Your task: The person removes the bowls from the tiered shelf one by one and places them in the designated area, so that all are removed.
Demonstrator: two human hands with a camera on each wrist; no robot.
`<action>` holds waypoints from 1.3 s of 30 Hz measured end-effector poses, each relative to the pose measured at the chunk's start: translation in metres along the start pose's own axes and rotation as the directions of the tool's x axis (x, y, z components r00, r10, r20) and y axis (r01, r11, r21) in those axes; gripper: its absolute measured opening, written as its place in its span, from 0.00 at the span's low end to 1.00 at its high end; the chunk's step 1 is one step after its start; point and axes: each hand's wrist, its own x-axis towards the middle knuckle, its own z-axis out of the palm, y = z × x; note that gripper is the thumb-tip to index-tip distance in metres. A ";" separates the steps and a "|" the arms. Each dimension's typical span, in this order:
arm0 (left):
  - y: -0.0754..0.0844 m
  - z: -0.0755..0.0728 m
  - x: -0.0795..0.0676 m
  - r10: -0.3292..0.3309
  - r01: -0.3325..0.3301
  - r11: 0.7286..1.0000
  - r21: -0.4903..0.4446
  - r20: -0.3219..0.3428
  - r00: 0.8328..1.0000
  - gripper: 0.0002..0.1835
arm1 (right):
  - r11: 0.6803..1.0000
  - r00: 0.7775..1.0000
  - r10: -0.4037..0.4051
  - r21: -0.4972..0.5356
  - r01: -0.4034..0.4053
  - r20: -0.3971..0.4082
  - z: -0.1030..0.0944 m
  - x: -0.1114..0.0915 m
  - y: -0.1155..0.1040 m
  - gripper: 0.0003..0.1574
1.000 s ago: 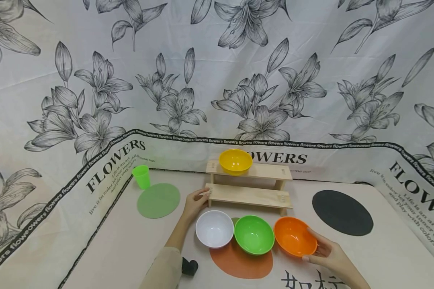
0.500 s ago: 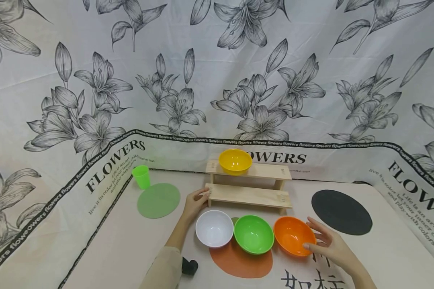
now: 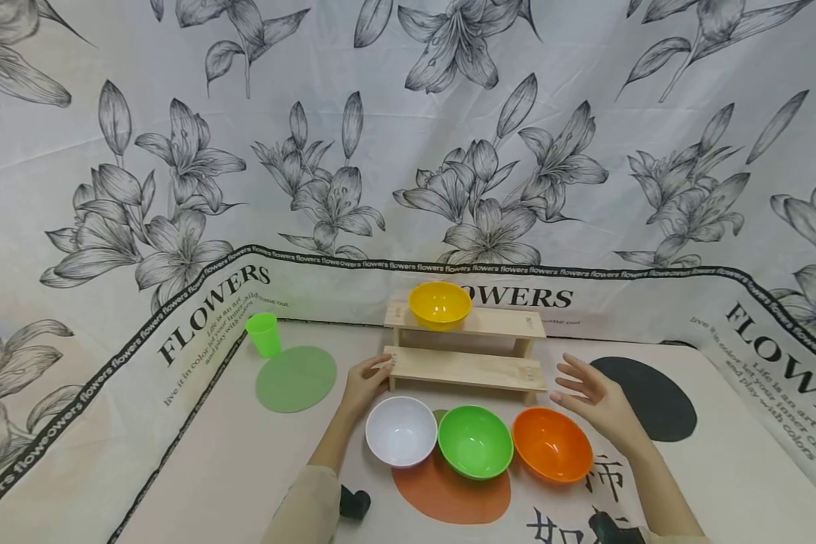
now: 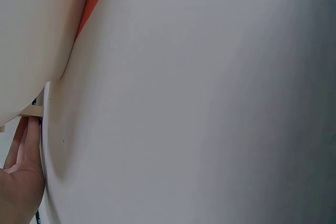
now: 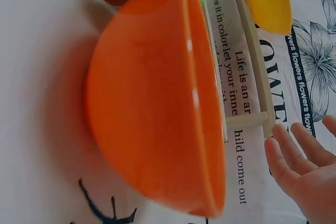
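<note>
In the head view, my left hand (image 3: 366,384) touches the left end of a two-tier wooden shelf (image 3: 462,368). The left wrist view shows those fingers (image 4: 32,142) extended against a strip of the wood. My right hand (image 3: 595,397) is raised with fingers spread and holds nothing, just beyond an orange bowl (image 3: 553,446) and right of the shelf. A green bowl (image 3: 476,443) and a white bowl (image 3: 401,432) stand left of the orange one in a row. On the upper tier sits a yellow bowl (image 3: 440,306).
An orange round mat (image 3: 452,499) lies partly under the bowls. A green cup (image 3: 264,335) stands behind a green round mat (image 3: 296,379) at left. Behind my right hand is a dark round mat (image 3: 659,404). A flower-printed cloth (image 3: 340,295) hangs behind the shelf.
My right hand has let go of the orange bowl and moved away from me, toward the shelf's right side. The bowl stays in place. My left hand keeps its place at the shelf.
</note>
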 end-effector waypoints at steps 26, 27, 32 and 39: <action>0.000 -0.001 0.001 -0.010 0.010 1.000 -0.010 0.006 1.000 0.20 | 0.966 0.996 0.055 0.247 -0.071 0.070 0.033 0.069 -0.098 0.45; 0.000 -0.001 0.001 -0.011 0.011 1.000 -0.011 0.005 1.000 0.20 | 0.964 0.996 0.054 0.255 -0.070 0.072 0.035 0.071 -0.099 0.45; 0.001 -0.002 0.001 0.005 -0.005 1.000 -0.007 0.010 1.000 0.21 | 0.955 0.995 0.041 0.291 -0.066 0.089 0.046 0.082 -0.100 0.45; 0.024 -0.001 -0.011 0.013 -0.013 1.000 -0.008 0.048 0.999 0.20 | 0.948 0.995 0.027 0.314 -0.055 0.095 0.060 0.097 -0.106 0.47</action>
